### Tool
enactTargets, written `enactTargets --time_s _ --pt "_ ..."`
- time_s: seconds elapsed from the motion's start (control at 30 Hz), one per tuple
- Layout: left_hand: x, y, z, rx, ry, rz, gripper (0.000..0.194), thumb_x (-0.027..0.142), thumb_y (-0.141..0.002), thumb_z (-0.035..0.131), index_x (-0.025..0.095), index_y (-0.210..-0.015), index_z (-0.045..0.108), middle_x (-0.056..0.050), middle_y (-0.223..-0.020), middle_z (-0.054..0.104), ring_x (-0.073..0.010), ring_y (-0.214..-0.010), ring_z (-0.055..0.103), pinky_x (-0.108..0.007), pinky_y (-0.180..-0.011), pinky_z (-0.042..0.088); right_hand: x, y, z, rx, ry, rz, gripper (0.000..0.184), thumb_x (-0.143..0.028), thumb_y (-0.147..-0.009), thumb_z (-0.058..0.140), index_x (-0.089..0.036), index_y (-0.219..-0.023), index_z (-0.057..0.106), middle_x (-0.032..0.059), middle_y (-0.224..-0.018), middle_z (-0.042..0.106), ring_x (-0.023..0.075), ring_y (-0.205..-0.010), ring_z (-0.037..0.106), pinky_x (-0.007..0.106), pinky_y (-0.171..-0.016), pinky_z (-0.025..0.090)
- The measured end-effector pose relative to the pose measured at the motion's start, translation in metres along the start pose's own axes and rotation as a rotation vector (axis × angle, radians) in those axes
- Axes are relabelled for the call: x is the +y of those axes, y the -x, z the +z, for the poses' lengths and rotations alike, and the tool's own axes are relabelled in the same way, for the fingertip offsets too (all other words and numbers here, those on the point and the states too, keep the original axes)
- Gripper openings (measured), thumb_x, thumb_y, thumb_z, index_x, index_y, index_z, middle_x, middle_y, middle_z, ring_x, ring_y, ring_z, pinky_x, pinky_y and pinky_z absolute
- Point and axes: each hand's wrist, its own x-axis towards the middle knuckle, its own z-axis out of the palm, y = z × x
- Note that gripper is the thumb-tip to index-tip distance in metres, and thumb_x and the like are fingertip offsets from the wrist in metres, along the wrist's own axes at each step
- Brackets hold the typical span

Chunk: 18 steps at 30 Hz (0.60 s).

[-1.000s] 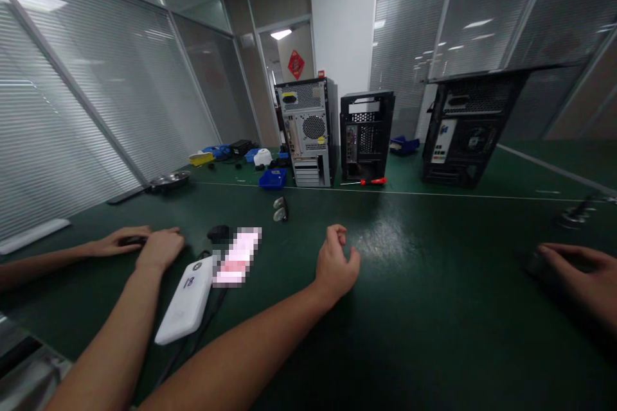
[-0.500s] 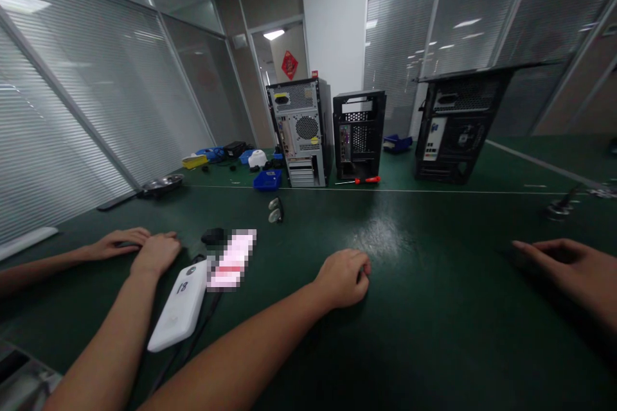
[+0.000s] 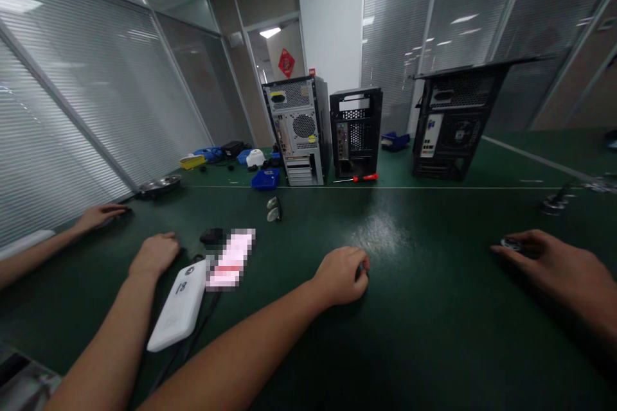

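Note:
My left hand rests on the green table with its fingers curled in. Whatever may be inside the curl is hidden. At the right, my right hand pinches a small shiny metal piece between thumb and fingers, low over the tabletop. The piece's kind is too small to make out. A shiny metal stand-like object is beyond that hand. Left of my left hand lie a white power bank marked 18, a dark mouse-like object and a blurred pink sheet.
Three computer cases stand at the back, with a red screwdriver before the middle one. Blue trays, small glasses-like lenses and a metal dish lie about. A co-worker's hands are at the left.
My right hand has moved slightly left and up, and the metal piece now shows in its pinch. A co-worker's far hand has slid left to a dark object. My left hand stays put.

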Motion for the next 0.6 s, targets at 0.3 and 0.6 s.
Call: enactTargets --time_s 0.3,0.6 --pt "0.011 0.001 -0.005 0.008 0.038 0.075 0.02 0.034 -0.095 0.048 0.018 -0.092 0.061 -0.003 -0.086 0.062 -0.0171 -0.08 0.055 -0.028 -0.073 0.041 -0.123 0.075 0.005 0.09 -0.121 -0.833 0.044 -0.049 -0.096 0.041 -0.03 -0.135 0.051 0.0035 -0.126 0.05 0.0145 -0.11 0.049 0.028 -0.089 0.05" --pt "0.024 0.002 0.0 -0.037 0.02 0.101 0.017 0.032 -0.093 0.052 0.018 -0.084 0.052 -0.002 -0.078 0.058 -0.0159 -0.074 0.053 -0.027 -0.066 0.038 -0.178 0.117 0.022 0.138 -0.181 -1.205 0.039 -0.025 -0.095 0.048 -0.019 -0.133 0.052 0.0065 -0.117 0.056 0.0124 -0.104 0.052 0.028 -0.087 0.052"
